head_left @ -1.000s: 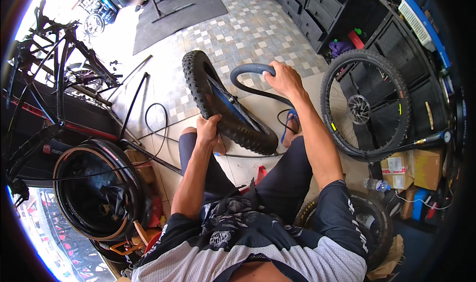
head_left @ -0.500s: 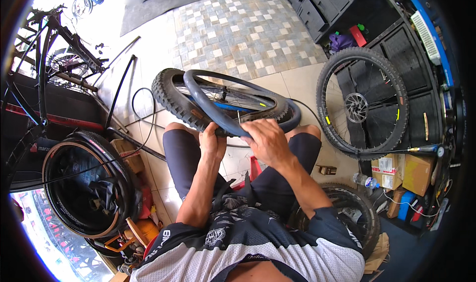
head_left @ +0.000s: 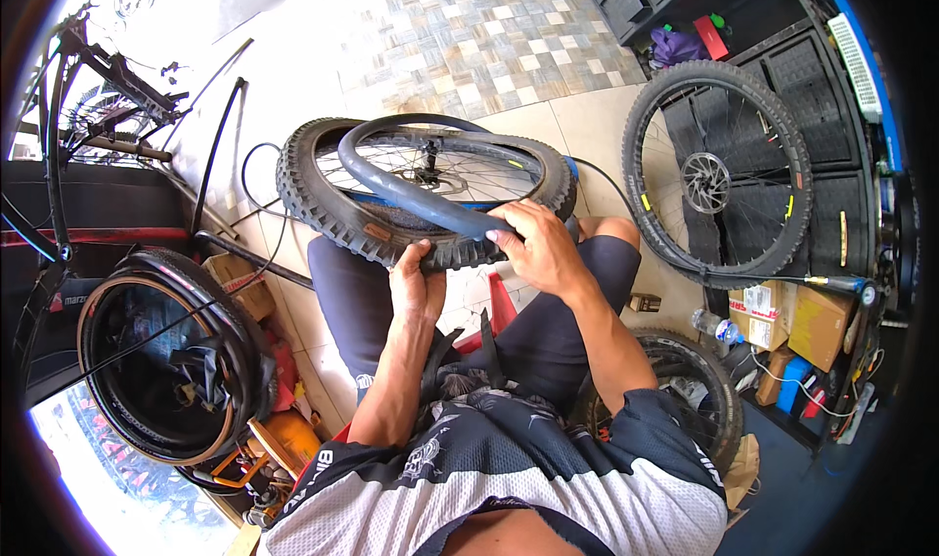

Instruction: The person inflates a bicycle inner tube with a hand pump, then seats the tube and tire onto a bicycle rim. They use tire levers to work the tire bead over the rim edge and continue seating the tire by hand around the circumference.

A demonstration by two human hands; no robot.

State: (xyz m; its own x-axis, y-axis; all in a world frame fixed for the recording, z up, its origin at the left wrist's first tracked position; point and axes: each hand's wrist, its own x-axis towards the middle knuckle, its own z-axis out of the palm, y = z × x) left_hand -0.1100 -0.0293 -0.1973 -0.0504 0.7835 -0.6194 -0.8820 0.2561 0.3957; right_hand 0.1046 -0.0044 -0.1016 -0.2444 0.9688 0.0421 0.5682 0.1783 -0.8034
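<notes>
A bicycle wheel with a black knobby tyre [head_left: 311, 192] leans over my knees, its hub [head_left: 428, 172] and spokes showing through the middle. A dark grey inner tube [head_left: 406, 196] loops over the wheel, partly lying inside the tyre's far side. My left hand [head_left: 418, 290] grips the tyre's near edge, thumb on top and fingers underneath. Close by on its right, my right hand [head_left: 540, 251] is closed round the inner tube, with the thumb pressed on it at the near right part of the tyre. The fingertips of both hands are partly hidden.
Another wheel with a disc rotor [head_left: 704, 182] leans on black drawers at the right. Several tyres [head_left: 93, 360] stack at the left below a black bike frame [head_left: 59, 165]. Cardboard boxes [head_left: 820, 336] and a plastic bottle [head_left: 717, 325] lie at the right. A black cable curls beside the wheel.
The wheel has tipped flatter, showing more spokes. The tube's right part, which hung outside the tyre, now sits mostly within its outline. My right hand has shifted slightly right along the tyre.
</notes>
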